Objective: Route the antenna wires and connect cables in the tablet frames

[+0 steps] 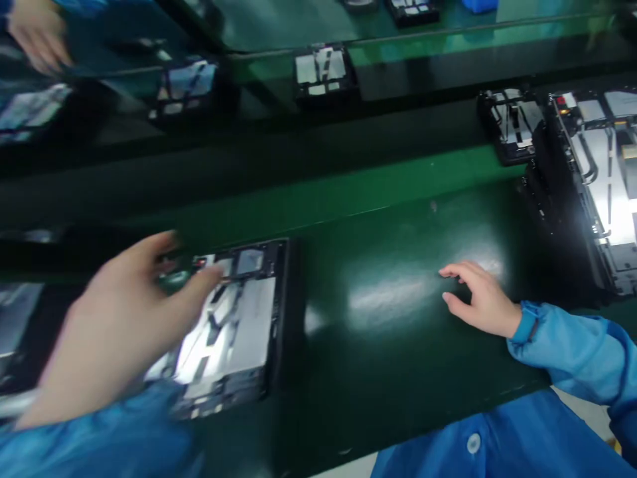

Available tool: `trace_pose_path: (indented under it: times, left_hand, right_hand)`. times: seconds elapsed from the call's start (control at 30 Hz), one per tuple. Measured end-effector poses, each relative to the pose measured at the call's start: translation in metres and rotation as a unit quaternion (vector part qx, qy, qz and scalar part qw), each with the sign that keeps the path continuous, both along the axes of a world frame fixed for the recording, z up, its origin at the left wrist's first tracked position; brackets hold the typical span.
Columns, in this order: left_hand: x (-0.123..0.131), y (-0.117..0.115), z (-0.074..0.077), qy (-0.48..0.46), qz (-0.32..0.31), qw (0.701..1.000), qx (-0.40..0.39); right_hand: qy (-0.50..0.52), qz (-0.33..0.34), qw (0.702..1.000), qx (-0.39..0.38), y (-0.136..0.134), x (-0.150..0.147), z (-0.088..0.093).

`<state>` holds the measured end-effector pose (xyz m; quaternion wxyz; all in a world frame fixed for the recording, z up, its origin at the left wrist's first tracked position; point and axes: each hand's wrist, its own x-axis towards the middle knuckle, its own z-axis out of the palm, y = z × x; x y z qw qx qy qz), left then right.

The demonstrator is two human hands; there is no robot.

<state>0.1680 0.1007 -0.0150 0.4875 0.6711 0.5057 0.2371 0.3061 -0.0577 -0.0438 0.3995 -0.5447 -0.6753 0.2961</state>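
A smooth, glossy finish is shown by the green worktop (388, 372), where light is mirrored in soft white patches. On the single device (255, 318) at front left, flat silvery panels, metallic in look, are framed by black plastic-looking edges. Hard glare is thrown back by similar panels on the stacked devices (600, 156). The sleeve (572, 338) and coat (432, 445) are made of creased cloth, fitted with a smooth, plastic-looking button (474, 443).

"Your smooth, flat counter (378, 378) is dark green."
"And your thin rectangular device (256, 312), left, near the counter's front edge?"
"Silver and black, with a touch of red."
"Your cloth jacket (428, 448)?"
"Plain blue, its round button (474, 443) white."
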Motion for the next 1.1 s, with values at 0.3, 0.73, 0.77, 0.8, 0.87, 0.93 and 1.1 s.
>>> trace_pose_path:
  times: [0.3, 0.73, 0.77, 0.8, 0.87, 0.93, 1.1]
  left_hand:
    - [0.125, 0.059, 0.003, 0.159, -0.158, 0.950, 0.219]
    - [0.187, 0.115, -0.015, -0.035, -0.008, 0.996, 0.080]
    - [0.192, 0.113, -0.015, -0.128, 0.024, 0.991, 0.005]
    - [0.198, 0.112, -0.013, -0.206, 0.048, 0.975, -0.063]
    - [0.211, 0.108, -0.008, -0.292, 0.083, 0.940, -0.152]
    - [0.215, 0.106, 0.000, -0.311, 0.114, 0.927, -0.177]
    - [0.157, 0.098, 0.022, -0.326, 0.185, 0.908, -0.187]
  right_hand:
    - [-0.003, 0.006, 0.999, 0.041, 0.004, -0.002, -0.010]
    - [-0.026, 0.016, 0.999, 0.046, 0.010, -0.010, -0.020]
    - [-0.024, 0.017, 0.998, 0.046, 0.010, -0.009, -0.021]
    - [-0.024, 0.018, 0.998, 0.048, 0.010, -0.009, -0.022]
    - [-0.025, 0.021, 0.998, 0.047, 0.011, -0.007, -0.024]
    - [-0.028, 0.026, 0.998, 0.047, 0.012, -0.005, -0.025]
    - [-0.030, 0.025, 0.998, 0.058, 0.014, -0.001, -0.020]
